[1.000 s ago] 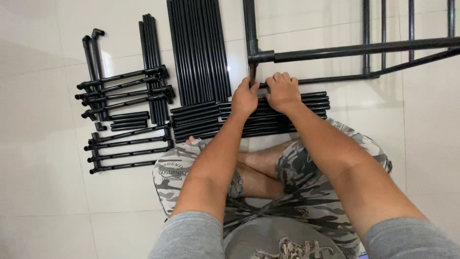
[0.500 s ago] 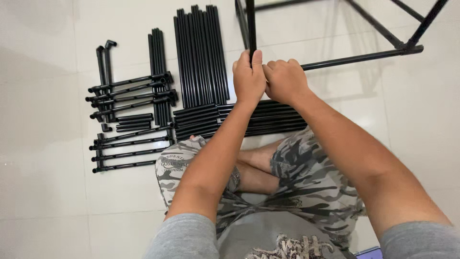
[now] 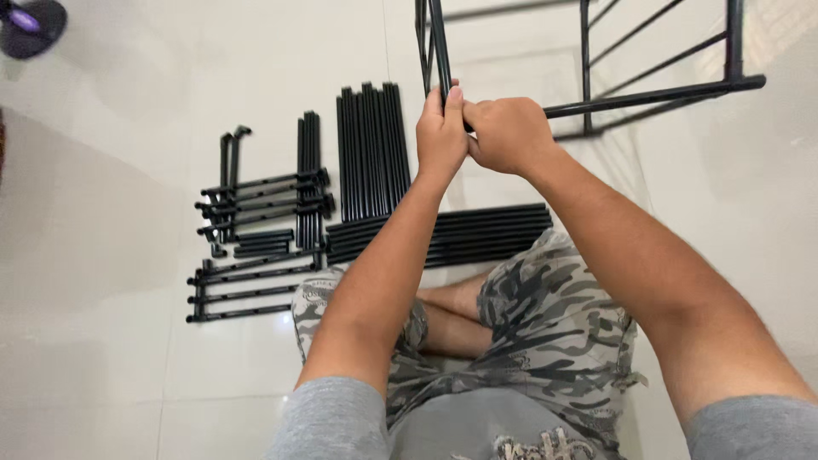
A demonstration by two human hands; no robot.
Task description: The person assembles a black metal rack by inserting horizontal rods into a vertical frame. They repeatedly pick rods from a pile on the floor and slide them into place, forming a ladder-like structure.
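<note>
A black metal tube frame (image 3: 656, 92) is held up in front of me above the white tiled floor. My left hand (image 3: 441, 132) grips the frame's upright black tube (image 3: 438, 43) near its corner joint. My right hand (image 3: 508, 132) is closed around the corner where a horizontal tube meets that upright, pressed against the left hand. The joint itself is hidden under both hands. My legs in camouflage shorts (image 3: 545, 315) are crossed below my arms.
Black tubes lie sorted on the floor: a long upright bundle (image 3: 371, 149), a sideways bundle (image 3: 443, 234) by my knees, a short bundle (image 3: 308, 175), and pieces with end connectors (image 3: 256, 200) at left. A dark round object (image 3: 32, 19) sits top left.
Both hands have raised the frame corner up and away from the floor bundles; the frame has swung and tilted, and the view has shifted toward the upper floor.
</note>
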